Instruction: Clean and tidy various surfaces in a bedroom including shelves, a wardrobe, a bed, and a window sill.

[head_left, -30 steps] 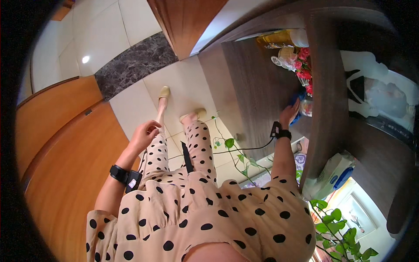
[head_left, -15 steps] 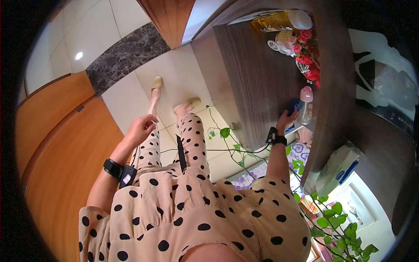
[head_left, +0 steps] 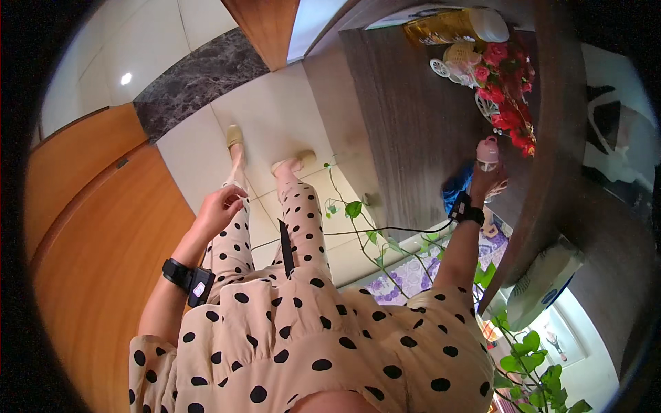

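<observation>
On the dark wood cabinet shelf at the right stands a small clear bottle with a pink cap (head_left: 487,153). My right hand (head_left: 486,182) is wrapped round its body below the cap, and most of the bottle is hidden by it. Beside that hand, on the shelf, lies a crumpled blue thing (head_left: 457,186) whose kind I cannot make out. My left hand (head_left: 222,206) hangs in the air over my left leg. Its fingers are loosely bent, and it holds nothing that I can see.
Artificial red flowers on a small white-wheeled bicycle ornament (head_left: 499,89) and a bottle of amber liquid (head_left: 447,29) sit farther back. Trailing green vines (head_left: 353,209) hang by the cabinet. A white-and-blue packet (head_left: 544,286) lies on the upper ledge. Wooden doors (head_left: 103,248) are at the left.
My right hand has moved from the blue thing onto the pink-capped bottle and now covers its body. The cabinet has shifted slightly in view. My left hand has barely moved.
</observation>
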Action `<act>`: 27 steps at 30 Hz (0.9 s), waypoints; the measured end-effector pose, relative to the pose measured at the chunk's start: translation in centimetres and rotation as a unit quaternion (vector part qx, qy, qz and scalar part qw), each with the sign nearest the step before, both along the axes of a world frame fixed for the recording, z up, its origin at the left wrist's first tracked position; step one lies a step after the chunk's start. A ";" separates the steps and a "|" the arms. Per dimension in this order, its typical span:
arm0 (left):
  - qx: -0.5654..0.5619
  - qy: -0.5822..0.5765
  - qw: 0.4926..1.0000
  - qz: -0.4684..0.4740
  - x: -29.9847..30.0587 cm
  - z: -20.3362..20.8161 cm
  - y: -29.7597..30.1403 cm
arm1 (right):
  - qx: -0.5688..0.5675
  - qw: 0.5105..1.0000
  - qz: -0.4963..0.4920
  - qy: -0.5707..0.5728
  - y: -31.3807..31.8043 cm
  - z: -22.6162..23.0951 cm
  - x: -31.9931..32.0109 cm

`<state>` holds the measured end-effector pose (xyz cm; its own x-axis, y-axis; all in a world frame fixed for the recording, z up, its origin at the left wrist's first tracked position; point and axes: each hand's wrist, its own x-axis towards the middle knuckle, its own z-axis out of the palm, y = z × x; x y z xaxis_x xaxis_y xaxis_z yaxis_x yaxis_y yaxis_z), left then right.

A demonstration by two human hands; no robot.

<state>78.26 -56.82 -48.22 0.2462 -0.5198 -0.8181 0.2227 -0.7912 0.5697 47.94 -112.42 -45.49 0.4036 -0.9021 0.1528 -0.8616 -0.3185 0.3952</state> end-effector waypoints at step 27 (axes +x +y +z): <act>-0.025 -0.036 0.997 -0.060 2.2 0.5 -0.2 | 0.081 0.884 0.136 -0.440 5.1 -3.0 13.1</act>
